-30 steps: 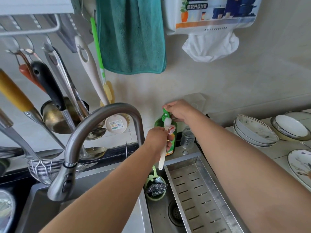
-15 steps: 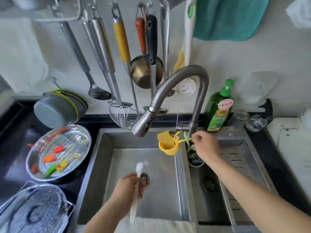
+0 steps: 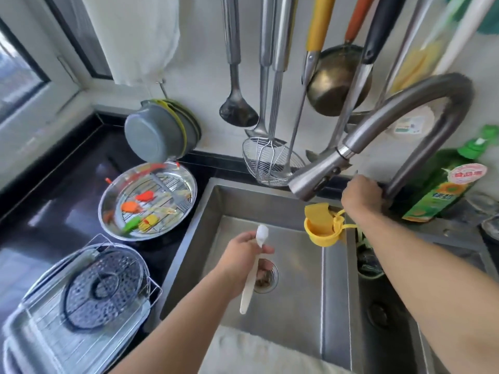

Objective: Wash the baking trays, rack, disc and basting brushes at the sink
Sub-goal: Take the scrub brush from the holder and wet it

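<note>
My left hand grips a white basting brush, head up, over the steel sink near its drain. My right hand is closed around the base of the faucet; its handle is hidden under the fingers. On the black counter to the left, a round steel tray holds a wire rack and several coloured basting brushes. Nearer me, a perforated dark disc lies on rectangular baking trays.
A yellow cup holder hangs on the sink divider. A green dish soap bottle stands at the right. Ladles and a wire skimmer hang on the wall above the sink. A grey pot leans at the back.
My right hand rose from the yellow holder's strap to the faucet base. My left hand with the white brush stayed over the drain. The view came closer and shifted left.
</note>
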`<action>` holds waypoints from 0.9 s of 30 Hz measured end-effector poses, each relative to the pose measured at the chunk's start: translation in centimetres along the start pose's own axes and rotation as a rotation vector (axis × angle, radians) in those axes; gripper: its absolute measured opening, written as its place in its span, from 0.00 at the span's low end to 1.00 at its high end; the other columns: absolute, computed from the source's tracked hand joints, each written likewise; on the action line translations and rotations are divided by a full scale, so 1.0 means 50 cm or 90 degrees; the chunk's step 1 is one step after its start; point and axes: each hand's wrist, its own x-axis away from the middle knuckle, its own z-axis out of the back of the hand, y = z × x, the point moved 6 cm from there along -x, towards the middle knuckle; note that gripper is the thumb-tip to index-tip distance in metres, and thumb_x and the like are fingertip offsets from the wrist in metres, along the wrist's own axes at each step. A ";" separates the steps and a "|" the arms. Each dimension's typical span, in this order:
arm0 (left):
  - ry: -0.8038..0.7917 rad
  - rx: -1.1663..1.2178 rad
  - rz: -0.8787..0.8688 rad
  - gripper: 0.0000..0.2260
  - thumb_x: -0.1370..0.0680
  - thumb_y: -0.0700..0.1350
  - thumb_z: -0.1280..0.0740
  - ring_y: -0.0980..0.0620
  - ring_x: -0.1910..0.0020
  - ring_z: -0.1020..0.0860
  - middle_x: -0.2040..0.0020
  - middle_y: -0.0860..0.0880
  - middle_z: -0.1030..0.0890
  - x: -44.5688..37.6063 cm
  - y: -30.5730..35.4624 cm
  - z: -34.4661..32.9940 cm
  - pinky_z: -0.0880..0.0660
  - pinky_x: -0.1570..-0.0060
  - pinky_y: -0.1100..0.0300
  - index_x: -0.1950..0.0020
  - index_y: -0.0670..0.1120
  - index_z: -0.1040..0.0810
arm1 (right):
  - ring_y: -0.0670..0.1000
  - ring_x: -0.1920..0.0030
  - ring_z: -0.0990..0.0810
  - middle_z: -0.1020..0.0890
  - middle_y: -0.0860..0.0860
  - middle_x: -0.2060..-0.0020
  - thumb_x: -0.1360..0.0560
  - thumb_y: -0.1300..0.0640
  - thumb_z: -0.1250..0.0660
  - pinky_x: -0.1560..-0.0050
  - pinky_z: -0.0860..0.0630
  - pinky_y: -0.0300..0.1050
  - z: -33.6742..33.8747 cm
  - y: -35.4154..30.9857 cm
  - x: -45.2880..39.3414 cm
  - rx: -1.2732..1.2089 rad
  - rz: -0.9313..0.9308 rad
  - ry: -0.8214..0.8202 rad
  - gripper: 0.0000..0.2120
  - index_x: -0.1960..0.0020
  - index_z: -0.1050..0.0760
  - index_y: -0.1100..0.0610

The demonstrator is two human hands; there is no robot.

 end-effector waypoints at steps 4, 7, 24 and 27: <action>0.004 -0.021 -0.008 0.18 0.18 0.32 0.46 0.47 0.71 0.22 0.45 0.39 0.19 -0.017 -0.004 -0.015 0.34 0.68 0.56 0.33 0.43 0.26 | 0.64 0.46 0.17 0.17 0.64 0.47 0.17 0.63 0.38 0.50 0.19 0.56 0.002 -0.008 0.006 0.034 0.044 0.008 0.10 0.41 0.21 0.67; -0.002 -0.010 -0.010 0.18 0.19 0.32 0.46 0.46 0.70 0.22 0.47 0.41 0.18 -0.023 -0.002 -0.026 0.33 0.66 0.54 0.33 0.43 0.25 | 0.64 0.47 0.17 0.17 0.63 0.48 0.18 0.63 0.37 0.50 0.18 0.55 0.003 -0.010 0.006 0.041 0.061 0.011 0.10 0.41 0.21 0.67; -0.004 0.011 -0.007 0.16 0.18 0.32 0.45 0.47 0.69 0.24 0.49 0.43 0.18 -0.016 0.002 -0.044 0.34 0.67 0.56 0.37 0.44 0.23 | 0.64 0.47 0.18 0.18 0.63 0.48 0.21 0.67 0.34 0.52 0.19 0.54 -0.006 -0.021 0.009 0.087 0.080 -0.037 0.08 0.43 0.21 0.66; 0.010 0.018 0.003 0.15 0.17 0.32 0.45 0.47 0.69 0.24 0.49 0.42 0.18 -0.011 -0.003 -0.036 0.33 0.68 0.57 0.37 0.44 0.24 | 0.64 0.45 0.18 0.18 0.63 0.46 0.19 0.66 0.35 0.51 0.19 0.54 -0.003 -0.013 0.000 0.033 0.047 -0.020 0.08 0.42 0.21 0.66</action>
